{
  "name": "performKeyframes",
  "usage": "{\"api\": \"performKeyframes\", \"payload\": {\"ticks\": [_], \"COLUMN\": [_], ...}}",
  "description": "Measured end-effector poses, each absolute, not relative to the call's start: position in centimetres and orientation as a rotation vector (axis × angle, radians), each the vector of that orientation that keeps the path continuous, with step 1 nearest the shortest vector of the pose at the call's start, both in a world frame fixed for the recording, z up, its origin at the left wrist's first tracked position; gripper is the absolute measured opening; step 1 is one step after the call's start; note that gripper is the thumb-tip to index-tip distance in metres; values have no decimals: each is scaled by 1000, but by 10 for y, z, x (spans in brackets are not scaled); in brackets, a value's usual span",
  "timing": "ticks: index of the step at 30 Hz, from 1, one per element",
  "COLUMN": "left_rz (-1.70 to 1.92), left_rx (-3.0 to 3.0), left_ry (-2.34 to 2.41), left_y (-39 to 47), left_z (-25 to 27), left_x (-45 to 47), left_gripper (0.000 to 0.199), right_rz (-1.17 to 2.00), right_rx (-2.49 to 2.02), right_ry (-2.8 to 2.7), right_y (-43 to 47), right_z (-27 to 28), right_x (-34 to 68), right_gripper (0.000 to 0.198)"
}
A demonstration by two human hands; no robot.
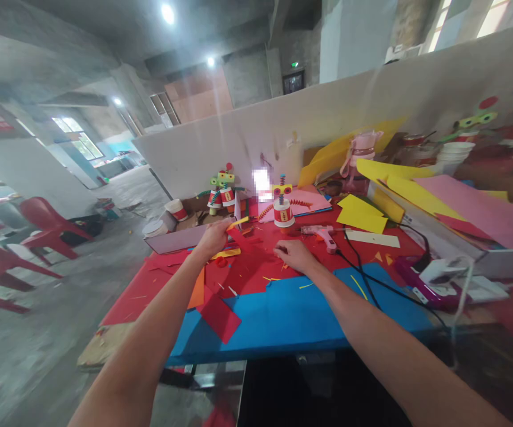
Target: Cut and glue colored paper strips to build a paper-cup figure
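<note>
My left hand [214, 240] is closed on a yellow paper strip [238, 223], which points right from the fingers. A red strip [239, 238] slants down beside those fingers; whether it is held too I cannot tell. My right hand [295, 255] is low over the red table covering, its fingers curled together; anything in them is hidden. Between and beyond the hands stands a paper-cup robot figure [283, 213] with a yellow head, red eyes and coiled orange-red arms. A pink hot glue gun [322, 236] lies just right of it, its black cord trailing right.
Finished-looking cup figures [225, 190] stand in a low cardboard box at the back left. Yellow sheets [363, 212], a red piece [219, 317] and scraps lie about. A purple power strip [425, 284] with a white plug sits at right, near a paper-filled box [500, 261]. A white partition [220, 142] stands behind.
</note>
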State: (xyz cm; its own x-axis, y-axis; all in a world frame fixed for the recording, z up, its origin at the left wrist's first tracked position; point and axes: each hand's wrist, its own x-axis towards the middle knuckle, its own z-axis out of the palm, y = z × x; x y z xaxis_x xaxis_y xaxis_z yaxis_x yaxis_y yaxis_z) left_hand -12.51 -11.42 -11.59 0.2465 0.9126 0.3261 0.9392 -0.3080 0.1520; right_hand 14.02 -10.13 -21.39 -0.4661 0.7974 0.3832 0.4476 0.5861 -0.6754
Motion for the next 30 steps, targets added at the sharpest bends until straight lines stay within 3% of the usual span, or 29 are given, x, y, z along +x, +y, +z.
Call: {"api": "performKeyframes", "payload": {"ticks": [5, 10, 20, 30], "left_rz": [-846, -542, 224, 145], "left_rx": [-2227, -1843, -1901, -2415], "left_ry": [-1624, -1518, -2019, -2072], "left_y": [-123, -138, -133, -175], "left_z": [-72, -46, -125, -136], "left_x": [-127, -137, -168, -147], "left_gripper": [37, 29, 34, 28], "right_rz": [629, 664, 648, 674], "right_rx": [-971, -969, -977, -972], "right_ry": [-2140, -2121, -2125, -2118], "right_y": [-101, -103, -102, -102], "right_z": [-215, -214, -212, -213], "right_x": [140, 140, 140, 140], "right_gripper": [16, 16, 17, 17]}}
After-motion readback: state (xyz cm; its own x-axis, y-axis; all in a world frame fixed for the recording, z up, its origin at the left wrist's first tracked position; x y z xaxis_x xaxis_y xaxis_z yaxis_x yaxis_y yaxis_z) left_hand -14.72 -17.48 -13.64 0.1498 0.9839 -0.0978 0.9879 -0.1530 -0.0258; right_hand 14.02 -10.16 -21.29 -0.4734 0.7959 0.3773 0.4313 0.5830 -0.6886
